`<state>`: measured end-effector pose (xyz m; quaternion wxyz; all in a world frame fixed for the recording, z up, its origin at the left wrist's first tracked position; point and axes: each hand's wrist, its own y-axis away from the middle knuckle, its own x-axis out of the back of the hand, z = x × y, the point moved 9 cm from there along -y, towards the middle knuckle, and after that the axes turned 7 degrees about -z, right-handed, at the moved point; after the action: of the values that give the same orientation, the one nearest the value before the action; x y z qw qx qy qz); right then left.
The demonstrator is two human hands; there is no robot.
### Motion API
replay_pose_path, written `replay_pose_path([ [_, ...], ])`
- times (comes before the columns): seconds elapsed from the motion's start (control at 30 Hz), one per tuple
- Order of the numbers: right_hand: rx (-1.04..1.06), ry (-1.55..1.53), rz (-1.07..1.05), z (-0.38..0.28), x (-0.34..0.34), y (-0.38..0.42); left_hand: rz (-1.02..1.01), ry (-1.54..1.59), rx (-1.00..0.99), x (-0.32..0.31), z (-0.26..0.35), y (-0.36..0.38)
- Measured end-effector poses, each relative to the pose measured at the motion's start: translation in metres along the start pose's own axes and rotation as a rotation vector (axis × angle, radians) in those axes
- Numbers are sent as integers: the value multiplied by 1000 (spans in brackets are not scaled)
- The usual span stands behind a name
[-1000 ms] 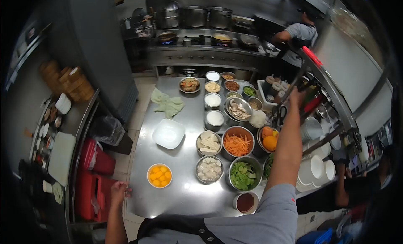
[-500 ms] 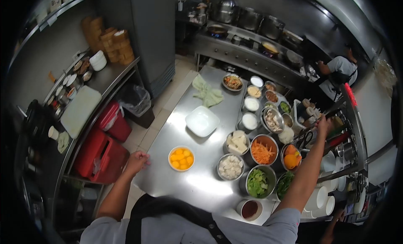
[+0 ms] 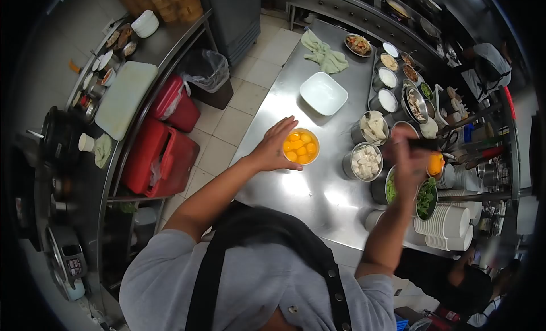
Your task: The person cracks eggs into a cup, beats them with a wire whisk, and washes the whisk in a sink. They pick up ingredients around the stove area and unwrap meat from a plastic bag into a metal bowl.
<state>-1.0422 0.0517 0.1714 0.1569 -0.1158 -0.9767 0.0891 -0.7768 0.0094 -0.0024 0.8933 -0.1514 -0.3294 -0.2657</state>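
My left hand [image 3: 277, 147] is spread open, its thumb and fingers curved around the left side of a round white bowl [image 3: 318, 153] holding several egg yolks [image 3: 300, 146]. Blurred by motion, my right hand [image 3: 410, 169] is over the metal containers on the right, with a dark, handle-like thing [image 3: 424, 144] at its fingers; I cannot tell what it is. Under and around that hand are a container of leafy greens [image 3: 425, 199] and one of white cubes [image 3: 365, 162]. A square white dish [image 3: 323, 94] sits beyond the yolks.
Behind the dish lie a green cloth [image 3: 324, 53] and a plate of mixed food [image 3: 359, 44]. White bowls are stacked [image 3: 445, 221] at the right. Red bins [image 3: 156, 160] and a black trash can [image 3: 211, 86] stand left of the steel table [image 3: 267, 191]. Another person [image 3: 489, 63] is at the far right.
My left hand has moved from beside the table to the yolk bowl. My right hand has come back from the utensil rack, now with something dark at its fingers. The view has tilted down.
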Motion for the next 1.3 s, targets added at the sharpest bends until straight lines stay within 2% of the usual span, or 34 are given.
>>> replay_pose_path([
  [0.07,-109,-199,-103,39,-61,34,-44,-13,-33,-8,-3,-6],
  [0.13,-48,-138,-167,74,-101,53,-84,-35,-72,-16,-7,-10],
  [0.23,81,96,-127,70,-127,70,-113,-12,-92,-23,-9,-13],
  [0.33,57,181,-144,83,-142,78,-62,54,-108,-22,-12,-12],
  [0.4,-38,115,-183,102,-148,82,-38,92,-115,-21,-17,-13],
  [0.5,-159,-122,-13,127,-142,85,-26,122,-123,-23,-20,-11],
  [0.53,-136,-63,-103,126,-148,83,-25,134,-122,-24,-21,-12],
  [0.63,-292,-147,-10,128,-140,84,-24,140,-101,-22,-20,-13],
  [0.67,-266,-152,67,129,-135,83,-23,137,-90,-21,-20,-12],
  [0.77,-265,-135,-110,136,-149,84,-1,159,-109,-20,-19,-11],
  [0.9,-294,-231,60,133,-134,80,22,159,-124,-20,-21,-11],
  [0.93,-255,-190,-3,133,-140,78,32,162,-136,-20,-21,-11],
  [0.97,-304,-181,-92,137,-150,80,40,165,-148,-19,-20,-10],
  [1.13,-329,-251,11,136,-136,70,16,162,-125,-23,-24,-12],
  [1.23,-502,-251,-204,138,-150,77,-2,161,-119,-23,-24,-11],
  [1.3,-427,-347,-119,126,-131,77,-3,159,-111,-20,-22,-12],
])
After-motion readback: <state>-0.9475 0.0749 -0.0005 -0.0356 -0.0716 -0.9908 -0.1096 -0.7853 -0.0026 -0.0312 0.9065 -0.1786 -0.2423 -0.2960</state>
